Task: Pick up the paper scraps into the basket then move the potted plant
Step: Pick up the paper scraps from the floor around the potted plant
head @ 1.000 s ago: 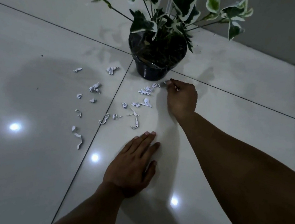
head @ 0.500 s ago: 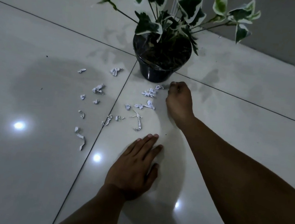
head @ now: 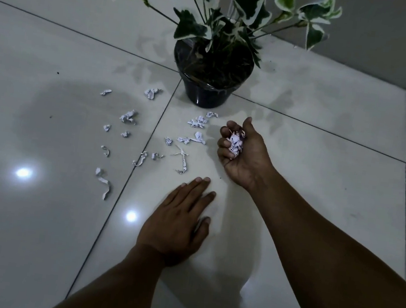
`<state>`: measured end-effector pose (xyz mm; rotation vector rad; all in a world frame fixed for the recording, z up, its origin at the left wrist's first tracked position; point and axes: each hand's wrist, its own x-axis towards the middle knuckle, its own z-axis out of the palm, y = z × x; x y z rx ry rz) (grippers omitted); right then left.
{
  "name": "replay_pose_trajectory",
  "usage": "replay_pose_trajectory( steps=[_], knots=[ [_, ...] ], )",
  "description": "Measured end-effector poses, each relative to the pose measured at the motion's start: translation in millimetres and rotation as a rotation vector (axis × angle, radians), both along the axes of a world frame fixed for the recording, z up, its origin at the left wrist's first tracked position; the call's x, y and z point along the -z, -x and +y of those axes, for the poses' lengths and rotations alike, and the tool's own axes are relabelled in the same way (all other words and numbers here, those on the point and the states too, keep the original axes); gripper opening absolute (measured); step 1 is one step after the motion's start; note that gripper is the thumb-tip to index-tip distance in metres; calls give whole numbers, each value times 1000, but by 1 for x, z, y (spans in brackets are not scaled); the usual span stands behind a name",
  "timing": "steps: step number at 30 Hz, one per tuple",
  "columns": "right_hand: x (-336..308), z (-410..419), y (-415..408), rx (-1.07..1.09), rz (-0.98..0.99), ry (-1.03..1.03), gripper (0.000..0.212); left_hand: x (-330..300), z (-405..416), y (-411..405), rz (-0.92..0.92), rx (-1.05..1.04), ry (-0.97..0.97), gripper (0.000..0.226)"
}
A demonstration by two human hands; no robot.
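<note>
Item: floor clean-up, gathering stage

Right hand: turned palm-up just above the tiled floor, fingers curled round a small wad of collected scraps.

Left hand: flat on the floor, fingers straight, holding nothing; seemingly a prop for the lean.

Paper scraps: a good dozen loose on the floor, spread left of the right hand. Nearest are the cluster just below the pot and the long twisted strip. Farthest is the curled strip at lower left.

Potted plant: dark pot, variegated leaves, upright at the tile joint, just beyond the scraps; untouched.

Basket: not in view.

Step in hand: first part of the task, picking scraps; judged well short of half done.

Next move calls for: pinching more pieces with the fingertips while keeping the wad trapped in the palm, or carrying the load to the basket. Small light pieces may slip out if the fingers loosen
</note>
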<state>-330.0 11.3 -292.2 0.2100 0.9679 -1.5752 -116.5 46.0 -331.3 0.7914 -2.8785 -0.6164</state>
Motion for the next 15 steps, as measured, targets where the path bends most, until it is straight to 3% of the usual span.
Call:
replay_pose_trajectory(
  steps=[3, 6, 8, 12, 15],
  knots=[
    [0, -1, -1, -13, -11, 0, 46, 0, 0, 1, 7, -1, -2, 54],
    [-3, -6, -5, -51, 142, -102, 44, 0, 1, 0, 10, -1, -8, 54],
    [-2, -9, -7, -101, 388, -228, 44, 1, 1, 1, 14, -2, -12, 54],
    [5, -13, -10, -223, 1199, -360, 34, 0, -1, 1, -7, 2, -16, 55],
    [11, -18, -12, -249, 1497, -406, 31, -1, -1, 1, -19, 9, -22, 55]
  ],
)
